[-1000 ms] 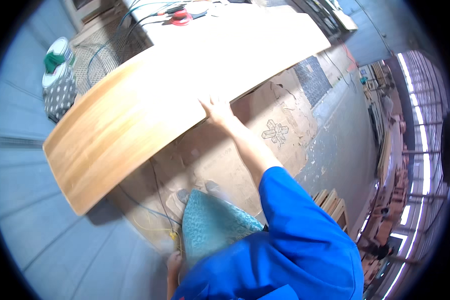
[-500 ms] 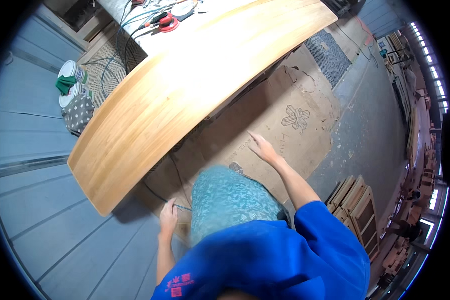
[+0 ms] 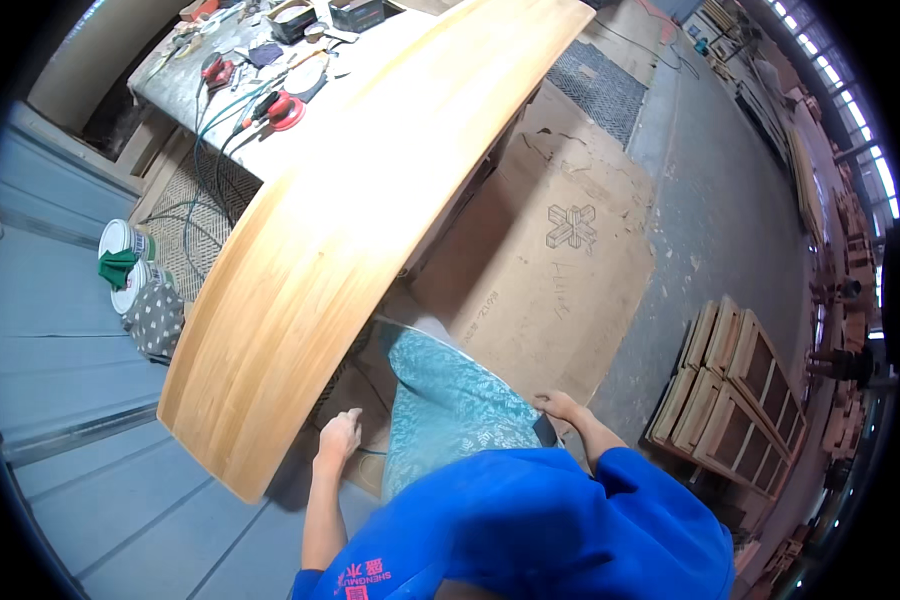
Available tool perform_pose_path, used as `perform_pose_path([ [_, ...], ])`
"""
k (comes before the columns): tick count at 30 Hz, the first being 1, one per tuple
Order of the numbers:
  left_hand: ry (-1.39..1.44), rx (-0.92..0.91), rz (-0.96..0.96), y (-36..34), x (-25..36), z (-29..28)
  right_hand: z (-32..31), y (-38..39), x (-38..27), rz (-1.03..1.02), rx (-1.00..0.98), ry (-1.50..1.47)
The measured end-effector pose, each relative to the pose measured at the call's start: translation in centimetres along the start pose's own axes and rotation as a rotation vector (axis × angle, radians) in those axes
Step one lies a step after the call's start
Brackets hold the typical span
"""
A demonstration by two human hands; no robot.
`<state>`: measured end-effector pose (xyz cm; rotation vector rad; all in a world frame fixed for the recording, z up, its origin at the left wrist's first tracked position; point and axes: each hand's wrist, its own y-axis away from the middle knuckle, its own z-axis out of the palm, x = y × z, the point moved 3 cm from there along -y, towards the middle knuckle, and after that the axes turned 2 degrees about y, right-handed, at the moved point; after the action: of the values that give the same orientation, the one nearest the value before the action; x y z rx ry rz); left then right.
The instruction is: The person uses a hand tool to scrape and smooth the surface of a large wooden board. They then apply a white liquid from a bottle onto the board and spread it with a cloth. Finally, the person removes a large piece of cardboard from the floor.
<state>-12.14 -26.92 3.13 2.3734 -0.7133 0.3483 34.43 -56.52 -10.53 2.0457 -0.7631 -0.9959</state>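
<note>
A long, pale wooden panel (image 3: 270, 330) with curved edges lies across the bench to my left and ahead. My left hand (image 3: 340, 435) hangs near the panel's lower right edge, apart from it. Its fingers are curled, and whatever may be inside them is hidden. A teal leaf-patterned apron (image 3: 450, 395) hangs below my blue shirt. At the right edge of the apron, my right hand (image 3: 562, 406) is closed with its fingertips on the cloth, which stretches out toward it.
A red sander (image 3: 286, 112) with hoses lies on the cluttered worktable (image 3: 175, 85). White buckets (image 3: 122, 240) stand by the blue-grey wall at left. Flattened cardboard (image 3: 530, 300) covers the floor ahead. Wooden frames (image 3: 740, 385) are stacked at right.
My right hand has come back from over the cardboard to the apron's edge, and the apron is now spread wider. The view has shifted, showing more of the worktable. My left hand has curled more.
</note>
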Motion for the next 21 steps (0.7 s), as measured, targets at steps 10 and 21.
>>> perform_pose_path([
  [10,0.189,0.02,0.024,0.6,-0.6,3.4,-6.2,-2.2,-12.1,-0.219,0.277,-0.22],
  [21,-0.078,-0.274,0.166,-13.5,11.9,-1.7,-5.6,0.6,0.2,0.041,0.267,-0.346],
])
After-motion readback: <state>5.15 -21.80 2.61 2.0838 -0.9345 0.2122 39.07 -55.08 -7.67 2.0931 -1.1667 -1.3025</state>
